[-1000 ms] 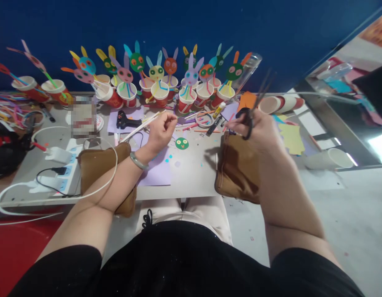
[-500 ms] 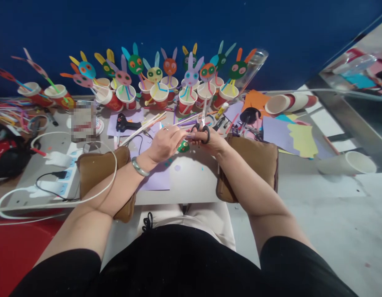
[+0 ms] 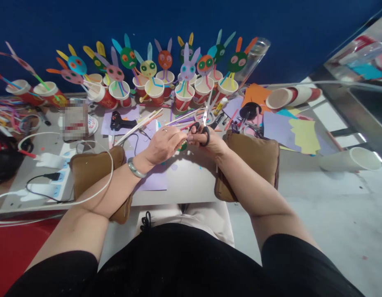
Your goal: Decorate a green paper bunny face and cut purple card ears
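My right hand [image 3: 211, 143] has black-handled scissors [image 3: 206, 112] hooked on its fingers, their blades pointing away from me toward the cups. Its thumb and forefinger are pinched close to the fingertips of my left hand [image 3: 164, 144]. That left hand is closed, and whatever lies in its pinch is too small and hidden to make out. Below the fingertips a green paper disc [image 3: 182, 147] lies on the table, partly covered by my left hand. Purple paper [image 3: 152, 181] is under my left wrist, with small paper scraps beside it.
Paper cups [image 3: 184, 103] holding rabbit-faced straw figures line the back. A black glue gun [image 3: 123, 122] lies left of centre. Brown cushions [image 3: 251, 165] sit under both forearms. A power strip [image 3: 62, 177] with a white cable is at left; coloured paper [image 3: 280, 128] lies at right.
The view has shifted slightly, so the cups at left appear further left. My hands stay together, and the scissors are held a little more upright and apart at the blades.
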{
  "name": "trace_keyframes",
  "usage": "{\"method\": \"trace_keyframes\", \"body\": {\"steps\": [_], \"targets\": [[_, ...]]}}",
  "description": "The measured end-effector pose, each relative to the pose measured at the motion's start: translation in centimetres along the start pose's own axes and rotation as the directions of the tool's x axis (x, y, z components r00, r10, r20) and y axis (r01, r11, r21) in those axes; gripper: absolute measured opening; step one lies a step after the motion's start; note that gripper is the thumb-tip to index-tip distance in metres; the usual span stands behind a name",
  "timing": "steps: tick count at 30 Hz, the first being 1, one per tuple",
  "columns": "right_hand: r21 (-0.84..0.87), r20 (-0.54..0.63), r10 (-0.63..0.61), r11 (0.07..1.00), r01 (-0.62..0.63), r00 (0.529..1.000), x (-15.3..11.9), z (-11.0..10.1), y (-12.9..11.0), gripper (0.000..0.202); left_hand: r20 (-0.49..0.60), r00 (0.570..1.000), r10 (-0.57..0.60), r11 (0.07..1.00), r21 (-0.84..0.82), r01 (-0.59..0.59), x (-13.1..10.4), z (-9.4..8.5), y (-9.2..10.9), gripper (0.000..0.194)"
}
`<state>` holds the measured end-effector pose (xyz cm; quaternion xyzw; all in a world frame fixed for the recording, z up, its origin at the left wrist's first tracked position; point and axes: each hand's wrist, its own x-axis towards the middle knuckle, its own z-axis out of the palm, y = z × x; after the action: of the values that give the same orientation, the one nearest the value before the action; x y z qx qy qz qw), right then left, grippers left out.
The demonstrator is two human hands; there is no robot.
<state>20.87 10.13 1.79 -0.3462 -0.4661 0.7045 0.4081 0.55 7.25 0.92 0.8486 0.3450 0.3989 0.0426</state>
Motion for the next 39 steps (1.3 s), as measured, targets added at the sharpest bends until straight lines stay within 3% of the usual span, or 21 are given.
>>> {"method": "trace_keyframes", "body": {"steps": [3, 6, 9, 17, 28, 35, 39], "targets": [[-0.032, -0.044, -0.074, 0.997, 0.073, 0.996, -0.1, -0.1, 0.0, 0.049, -0.057, 0.986, -0.156, 0.979, -0.146, 0.146, 0.2, -0.2, 0.5, 0.037], [-0.075, -0.106, -0.18, 0.982, 0.173, 0.978, -0.4, 0.1, 0.1, 0.052, -0.046, 0.948, -0.316, 0.9, -0.331, 0.284, 0.3, 0.0, 0.9, 0.041], [-0.148, -0.117, -0.251, 0.961, 0.233, 0.961, -1.0, 0.6, 0.2, 0.056, -0.012, 0.929, -0.37, 0.843, -0.425, 0.331, 0.4, 0.4, 0.8, 0.042], [-0.291, -0.093, -0.323, 0.914, 0.284, 0.942, -1.6, 0.6, 0.2, 0.058, 0.104, 0.904, -0.415, 0.753, -0.518, 0.406, 0.6, 0.1, 0.8, 0.032], [-0.363, -0.106, -0.409, 0.864, 0.348, 0.906, -1.9, 0.8, 0.2, 0.057, 0.072, 0.924, -0.375, 0.822, -0.435, 0.367, 0.8, -0.6, 0.9, 0.04], [-0.365, -0.146, -0.41, 0.868, 0.336, 0.9, -2.1, 0.8, 0.4, 0.057, 0.137, 0.891, -0.432, 0.762, -0.472, 0.443, 0.8, -0.8, 0.6, 0.041], [-0.348, -0.149, -0.396, 0.878, 0.327, 0.906, -2.0, 0.7, 0.6, 0.055, 0.145, 0.893, -0.426, 0.768, -0.463, 0.442, 0.7, -0.6, 0.5, 0.037]]}}
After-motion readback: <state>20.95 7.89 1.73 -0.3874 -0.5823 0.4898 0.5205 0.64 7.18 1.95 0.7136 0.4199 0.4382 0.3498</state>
